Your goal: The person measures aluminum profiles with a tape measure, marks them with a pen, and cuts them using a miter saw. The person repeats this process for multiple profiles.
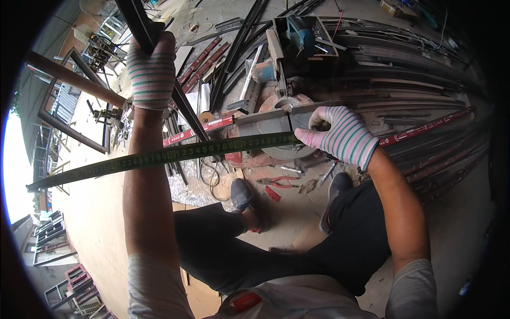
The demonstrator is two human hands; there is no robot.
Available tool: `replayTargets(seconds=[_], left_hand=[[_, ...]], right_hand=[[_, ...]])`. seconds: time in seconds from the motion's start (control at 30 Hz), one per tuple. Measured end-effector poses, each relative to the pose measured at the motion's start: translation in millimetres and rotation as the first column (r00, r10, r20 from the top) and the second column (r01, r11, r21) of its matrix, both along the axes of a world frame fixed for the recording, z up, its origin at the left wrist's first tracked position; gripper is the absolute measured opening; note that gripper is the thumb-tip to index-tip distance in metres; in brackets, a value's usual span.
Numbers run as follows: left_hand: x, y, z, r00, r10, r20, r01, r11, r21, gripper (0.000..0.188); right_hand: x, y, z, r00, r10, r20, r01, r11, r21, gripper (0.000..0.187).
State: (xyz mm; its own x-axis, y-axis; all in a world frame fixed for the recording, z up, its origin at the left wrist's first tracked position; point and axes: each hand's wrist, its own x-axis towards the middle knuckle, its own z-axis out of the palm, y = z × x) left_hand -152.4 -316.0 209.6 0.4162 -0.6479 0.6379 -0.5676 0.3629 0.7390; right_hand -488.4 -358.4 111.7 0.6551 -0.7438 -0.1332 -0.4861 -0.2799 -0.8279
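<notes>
Knees bent near, left hand [152, 72] clamped on dark metal bar [183, 103], right hand [340, 134] pinching tape measure [175, 153] against cut-off saw blade [281, 139]: the long tape could sag and misread.

Metal workshop yard: chop saw [281, 125], stacked steel bars [414, 80], welded frames [64, 106], pliers [279, 182].

Left hand [152, 72], gloved, grips a dark metal bar [139, 24] raised upright. Right hand [340, 133], gloved, pins a green measuring tape [159, 156] against the cut-off saw [281, 125]. Red-handled pliers [279, 182] lie on the floor.
</notes>
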Motion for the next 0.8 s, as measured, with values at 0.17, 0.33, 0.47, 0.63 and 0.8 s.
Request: replayTargets(seconds=[0.17,0.33,0.47,0.63,0.8], left_hand=[[12.2,-9.6,14.3,0.995,0.089,-0.051,-0.093,0.993,-0.075,0.010],[19.4,-15.7,28.2,0.984,0.161,-0.082,-0.169,0.981,-0.095,0.021],[22.6,-23.3,31.1,0.979,0.180,-0.092,-0.191,0.973,-0.128,0.025],[35.2,-26.2,19.4,0.973,0.214,-0.086,-0.220,0.972,-0.076,0.026],[17.8,-31.4,22.8,0.980,0.129,-0.149,-0.146,0.984,-0.105,0.019]], right_hand=[[6.9,0.0,1.1,1.000,-0.005,0.026,0.003,0.997,0.080,0.039],[8.9,-5.5,-2.3,0.999,0.022,0.036,-0.024,0.997,0.074,0.037],[10.6,-6.8,-6.1,1.000,0.000,0.024,-0.001,0.999,0.048,0.035],[13.4,-7.8,-3.3,1.000,0.003,0.008,-0.003,0.997,0.074,0.036],[8.5,-9.5,-3.0,1.000,-0.011,-0.018,0.012,0.999,0.031,0.035]])
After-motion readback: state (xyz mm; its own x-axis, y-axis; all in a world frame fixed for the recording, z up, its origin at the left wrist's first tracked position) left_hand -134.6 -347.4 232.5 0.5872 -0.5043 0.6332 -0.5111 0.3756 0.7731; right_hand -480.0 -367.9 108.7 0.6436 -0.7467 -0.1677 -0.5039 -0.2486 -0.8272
